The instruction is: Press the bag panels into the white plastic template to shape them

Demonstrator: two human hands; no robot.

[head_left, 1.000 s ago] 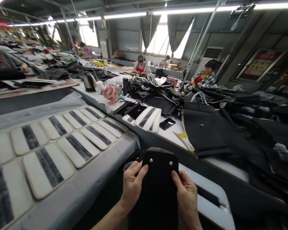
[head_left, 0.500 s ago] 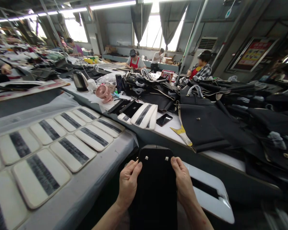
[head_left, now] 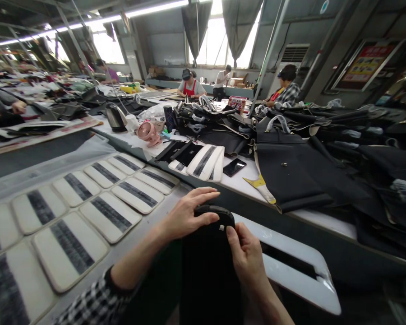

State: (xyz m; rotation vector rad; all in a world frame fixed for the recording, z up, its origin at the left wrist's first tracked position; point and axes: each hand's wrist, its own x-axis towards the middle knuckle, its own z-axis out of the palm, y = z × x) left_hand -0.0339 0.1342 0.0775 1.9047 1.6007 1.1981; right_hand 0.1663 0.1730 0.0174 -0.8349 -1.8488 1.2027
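Note:
A black fabric-like panel [head_left: 208, 271] with a rounded top edge stands in front of me, its lower part lost in shadow. One small white tab [head_left: 221, 228] shows near its upper right corner. My right hand [head_left: 248, 253] pinches the panel's right edge, thumb on the front. My left hand [head_left: 189, 214] lies across the top left of the panel. Its fingers are stretched out above the rim, and its thumb rests on the front face. Behind my right hand is a pale, glossy board [head_left: 301, 248] with a dark slot.
Several cream panels [head_left: 71, 248] with dark stripes lie on the left table. Ahead are more striped pieces [head_left: 206, 162], a phone [head_left: 234, 167], a pink fan [head_left: 149, 134] and a kettle [head_left: 115, 118]. Black bag pieces [head_left: 294, 171] cover the right side. Several people work farther back.
My left hand has left the panel's left edge and moved up over its top, fingers now extended. The panel has turned and shifted slightly left; my right hand still grips its right edge.

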